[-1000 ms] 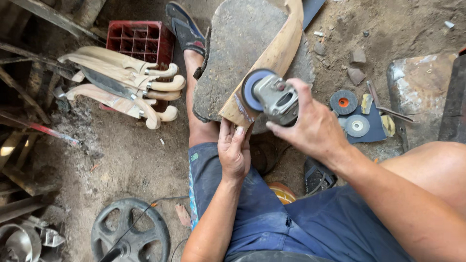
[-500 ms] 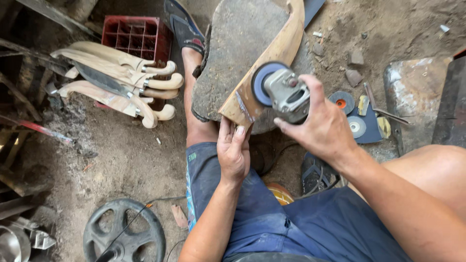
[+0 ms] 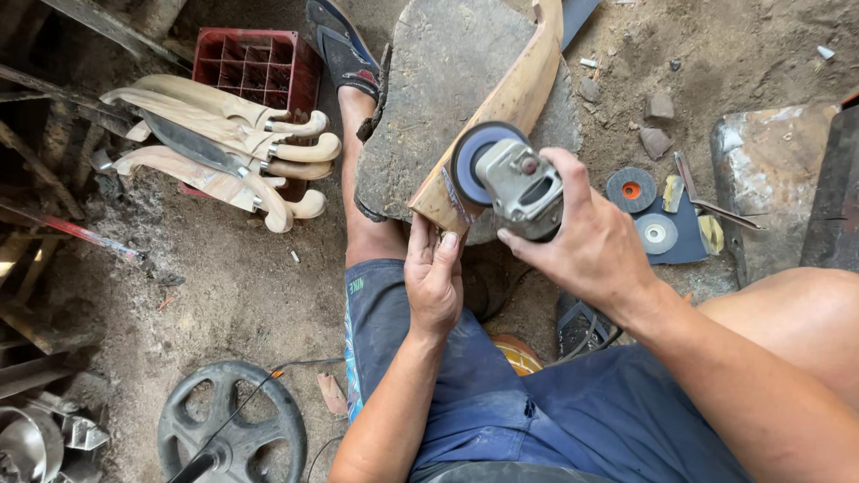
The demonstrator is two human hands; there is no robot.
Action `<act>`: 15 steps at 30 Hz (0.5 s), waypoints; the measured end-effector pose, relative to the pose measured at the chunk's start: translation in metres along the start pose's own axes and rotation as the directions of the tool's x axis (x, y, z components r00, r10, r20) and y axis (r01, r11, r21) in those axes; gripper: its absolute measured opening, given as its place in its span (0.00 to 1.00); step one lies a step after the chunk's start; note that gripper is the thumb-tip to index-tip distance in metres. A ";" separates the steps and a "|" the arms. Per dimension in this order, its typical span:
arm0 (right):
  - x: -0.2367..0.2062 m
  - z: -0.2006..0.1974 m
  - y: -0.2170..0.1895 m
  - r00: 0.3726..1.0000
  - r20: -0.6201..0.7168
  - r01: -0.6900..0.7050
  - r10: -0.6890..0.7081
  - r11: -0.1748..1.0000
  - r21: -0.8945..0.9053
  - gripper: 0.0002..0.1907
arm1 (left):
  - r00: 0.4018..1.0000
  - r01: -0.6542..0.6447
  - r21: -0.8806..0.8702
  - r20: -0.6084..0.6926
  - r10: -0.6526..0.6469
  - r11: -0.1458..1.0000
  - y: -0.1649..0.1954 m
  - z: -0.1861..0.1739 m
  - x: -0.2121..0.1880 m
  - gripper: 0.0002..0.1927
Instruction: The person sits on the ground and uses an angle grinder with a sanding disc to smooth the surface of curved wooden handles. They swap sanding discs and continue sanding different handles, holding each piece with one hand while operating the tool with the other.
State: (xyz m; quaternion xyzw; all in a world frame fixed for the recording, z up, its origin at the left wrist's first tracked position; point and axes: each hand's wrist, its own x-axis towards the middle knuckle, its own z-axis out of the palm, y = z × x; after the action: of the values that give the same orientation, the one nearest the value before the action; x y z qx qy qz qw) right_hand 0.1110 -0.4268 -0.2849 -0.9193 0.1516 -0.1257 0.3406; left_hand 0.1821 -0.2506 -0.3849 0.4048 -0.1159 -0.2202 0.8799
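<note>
Far left, on the dirt floor (image 3: pixel 242 295): metal wheel (image 3: pixel 234 436) at bottom; above it, a pile of curved wooden sheaths (image 3: pixel 228 148) with one dark blade among them, lying against a red crate (image 3: pixel 259 58). Centre: flat stone (image 3: pixel 447 98) beside a sandalled foot (image 3: pixel 344 54), bearing a curved wooden piece (image 3: pixel 501 112) laid diagonally, lower end toward the viewer. Left hand (image 3: pixel 436 277) at that lower end, fingers (image 3: pixel 445 246) together and pressed against the wood, steadying rather than enclosing it. Just right: right hand (image 3: pixel 595 246), fingers (image 3: pixel 528 246) wrapped tight round the body of an angle grinder (image 3: pixel 519 188); its blue-grey disc (image 3: pixel 470 161) touching the side of the wooden piece near the lower end. Below: blue shorts (image 3: pixel 555 411), bare knee at right. Further right, on the floor: spare discs (image 3: pixel 640 210) on a dark sheet, small stones (image 3: pixel 658 134), then a metal block (image 3: pixel 778 188) at the edge.
</note>
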 end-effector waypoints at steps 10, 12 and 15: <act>0.013 -0.004 0.009 0.999 -0.004 -0.040 0.042 0.986 0.162 0.45 | 1.000 0.021 -0.015 0.009 -0.021 1.000 0.003 0.005 -0.001 0.36; 0.017 -0.004 0.009 0.998 0.019 -0.059 0.056 0.983 0.175 0.44 | 1.000 0.022 -0.015 0.009 -0.021 1.000 0.004 0.006 -0.002 0.36; 0.024 -0.005 0.011 0.993 -0.040 -0.107 0.114 0.983 0.148 0.45 | 1.000 0.023 -0.021 -0.007 -0.023 1.000 0.004 0.007 -0.002 0.37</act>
State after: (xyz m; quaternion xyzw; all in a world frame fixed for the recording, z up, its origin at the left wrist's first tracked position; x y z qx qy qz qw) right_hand 0.1297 -0.4462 -0.2855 -0.8788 0.2010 -0.1396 0.4097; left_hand 0.1791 -0.2519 -0.3771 0.3977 -0.1059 -0.2300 0.8818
